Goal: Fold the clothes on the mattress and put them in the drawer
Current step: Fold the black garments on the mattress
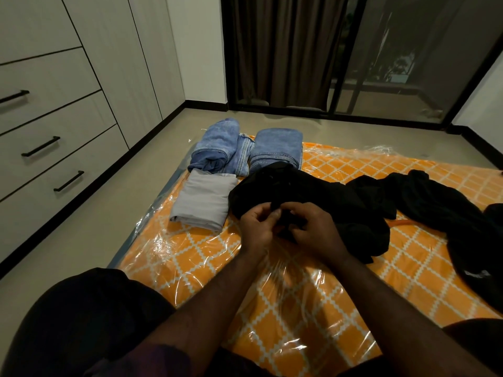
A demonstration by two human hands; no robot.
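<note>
A crumpled black garment (pixel 321 197) lies in the middle of the orange patterned mattress (pixel 299 289), which is wrapped in clear plastic. My left hand (pixel 258 227) and my right hand (pixel 313 229) meet at its near edge, and both pinch the black cloth between thumb and fingers. Folded blue jeans (pixel 277 148) and a second folded pair (pixel 215 142) sit at the mattress's far left corner. A folded grey garment (pixel 204 202) lies just in front of them. More loose black clothes (pixel 441 208) sprawl on the right.
A white wardrobe with three drawers and black handles (pixel 40 146) stands along the left wall, all shut. Beige floor (pixel 95 240) runs between it and the mattress. A dark curtain and a glass sliding door (pixel 381 63) fill the far wall. My knees frame the bottom.
</note>
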